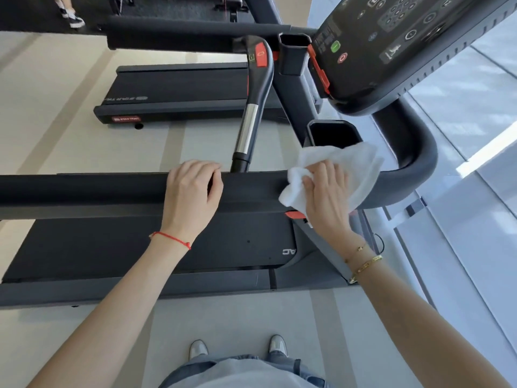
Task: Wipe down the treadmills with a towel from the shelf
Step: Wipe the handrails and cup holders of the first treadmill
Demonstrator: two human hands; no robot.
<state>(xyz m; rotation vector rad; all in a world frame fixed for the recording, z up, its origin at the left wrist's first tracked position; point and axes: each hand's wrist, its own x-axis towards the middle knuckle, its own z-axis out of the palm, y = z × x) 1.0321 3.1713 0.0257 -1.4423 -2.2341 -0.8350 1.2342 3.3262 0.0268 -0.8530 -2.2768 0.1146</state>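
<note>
The right hand (326,197) presses a white towel (340,169) against the padded side handrail (112,189) of the near treadmill (140,247), at the spot where the rail starts to curve up toward the console (405,46). The fingers (330,170) are spread fairly flat on top of the cloth, and the thumb (307,183) pinches a bunched fold at its left edge; most of the towel lies under and beyond the fingertips, draped over the rail toward the cup holder (333,134), with a loose corner hanging below the thumb.

The left hand (193,191) rests on the same rail, well to the left of the towel and not touching it. Its fingers curl over the far side of the rail, gripping it, with the thumb on the near side. A red string bracelet (170,238) circles the left wrist; gold bracelets (363,261) sit on the right wrist.

Just beyond the left fingertips a chrome-and-black grip bar (247,130) rises from the rail. A second treadmill (173,93) stands farther off.
</note>
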